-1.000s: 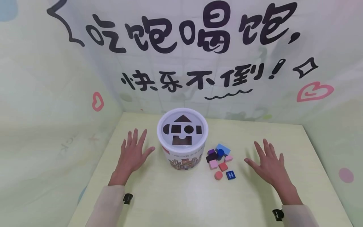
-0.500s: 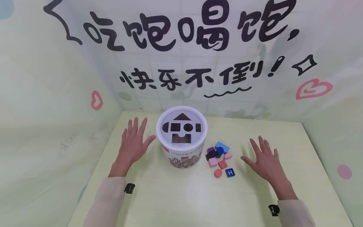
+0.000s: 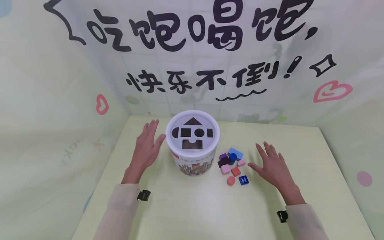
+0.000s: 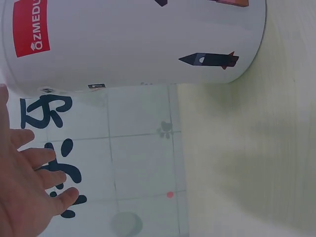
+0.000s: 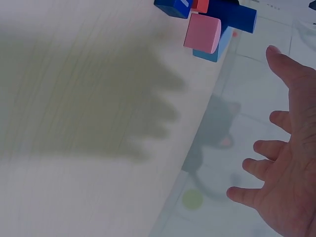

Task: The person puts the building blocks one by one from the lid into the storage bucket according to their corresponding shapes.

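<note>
A white bucket (image 3: 196, 165) stands upright near the table's middle. Its lid (image 3: 192, 115) has several dark shaped holes. My left hand (image 3: 147, 148) is beside the bucket's left side, fingers straight, thumb tip right at the rim. To the right of the bucket lies a small heap of blocks: a light blue block (image 3: 236, 153), a dark blue cylinder (image 3: 232, 158), a pink block (image 3: 225, 169), a red block (image 3: 235, 171), a coral round block (image 3: 231, 180) and a blue block marked H (image 3: 244, 180). My right hand (image 3: 274, 166), holding nothing, hovers to the right of them with fingers spread.
The pale wooden table (image 3: 192, 213) meets a printed cloth backdrop (image 3: 168, 103) with black lettering behind the bucket. Cloth also hangs on the left and right sides. Beige sleeves (image 3: 118, 210) cover both forearms.
My left hand has moved right toward the bucket, its thumb now at the rim. My right hand has moved left toward the blocks. Bucket and blocks have stayed in place.
</note>
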The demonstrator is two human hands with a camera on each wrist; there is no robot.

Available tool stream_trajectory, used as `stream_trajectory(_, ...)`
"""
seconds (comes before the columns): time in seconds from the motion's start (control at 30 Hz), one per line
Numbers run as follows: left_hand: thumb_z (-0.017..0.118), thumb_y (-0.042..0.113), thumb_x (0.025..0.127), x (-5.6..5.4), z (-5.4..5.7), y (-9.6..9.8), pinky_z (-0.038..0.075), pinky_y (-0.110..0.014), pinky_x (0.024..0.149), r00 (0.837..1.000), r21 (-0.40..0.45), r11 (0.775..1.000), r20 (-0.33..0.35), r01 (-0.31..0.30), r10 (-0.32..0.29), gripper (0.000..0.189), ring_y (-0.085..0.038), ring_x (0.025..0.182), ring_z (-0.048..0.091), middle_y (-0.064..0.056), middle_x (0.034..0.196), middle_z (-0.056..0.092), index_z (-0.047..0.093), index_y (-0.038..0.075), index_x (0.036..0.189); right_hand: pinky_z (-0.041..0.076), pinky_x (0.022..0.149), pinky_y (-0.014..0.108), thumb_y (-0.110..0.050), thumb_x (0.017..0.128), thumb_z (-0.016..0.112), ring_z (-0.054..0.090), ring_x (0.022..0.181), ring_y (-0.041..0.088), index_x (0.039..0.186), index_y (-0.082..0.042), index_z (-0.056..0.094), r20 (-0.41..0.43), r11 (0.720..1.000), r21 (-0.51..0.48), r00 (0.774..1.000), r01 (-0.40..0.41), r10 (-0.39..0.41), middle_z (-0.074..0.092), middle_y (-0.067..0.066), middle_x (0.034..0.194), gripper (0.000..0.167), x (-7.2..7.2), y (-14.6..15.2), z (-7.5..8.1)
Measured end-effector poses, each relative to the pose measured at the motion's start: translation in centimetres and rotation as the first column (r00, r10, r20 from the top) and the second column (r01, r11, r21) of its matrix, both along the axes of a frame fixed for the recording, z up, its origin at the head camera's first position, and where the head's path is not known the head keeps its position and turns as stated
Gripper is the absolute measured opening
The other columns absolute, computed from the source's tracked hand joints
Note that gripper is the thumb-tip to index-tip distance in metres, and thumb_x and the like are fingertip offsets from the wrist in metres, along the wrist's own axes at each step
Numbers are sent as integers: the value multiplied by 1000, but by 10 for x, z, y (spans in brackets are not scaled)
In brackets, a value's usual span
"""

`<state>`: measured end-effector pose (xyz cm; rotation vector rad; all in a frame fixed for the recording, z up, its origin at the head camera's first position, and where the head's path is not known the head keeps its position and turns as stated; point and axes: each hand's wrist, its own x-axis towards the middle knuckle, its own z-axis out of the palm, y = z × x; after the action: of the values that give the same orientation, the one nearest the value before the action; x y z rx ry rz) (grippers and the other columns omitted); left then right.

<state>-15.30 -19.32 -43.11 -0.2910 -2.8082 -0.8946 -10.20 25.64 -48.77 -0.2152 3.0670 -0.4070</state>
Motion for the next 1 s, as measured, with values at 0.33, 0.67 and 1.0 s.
stream_trajectory(0.33, 47, 51, 98, -3, 14, 13, 22, -65, 112, 995, 51, 994, -25, 95, -93, 69, -31, 147, 22, -8, 158, 29, 25, 21, 155, 20, 110, 69, -56, 89, 61, 20, 141, 50, 151, -6, 31, -9, 1000, -22, 1000, -15, 15, 23, 28, 155, 85, -8, -8, 1)
stream_trajectory(0.67, 66, 51, 87, -4, 12, 23, 31, -59, 111, 976, 270, 953, 128, 137, -176, 89, -27, 143, 31, -1, 157, 31, 16, 26, 156, 23, 112, 64, -53, 87, 66, 22, 140, 51, 150, -4, 32, -5, 999, -35, 1000, -24, 23, 26, 29, 154, 87, -12, -17, 0)
stream_trajectory(1.0, 94, 22, 60, -5, 10, 26, 32, -52, 112, 939, 441, 863, 115, 246, -326, 128, -20, 144, 26, -1, 157, 28, 10, 20, 157, 30, 107, 65, -53, 85, 68, 24, 140, 51, 150, -4, 32, -4, 999, -48, 1000, -23, 23, 27, 29, 153, 89, -14, -21, -4)
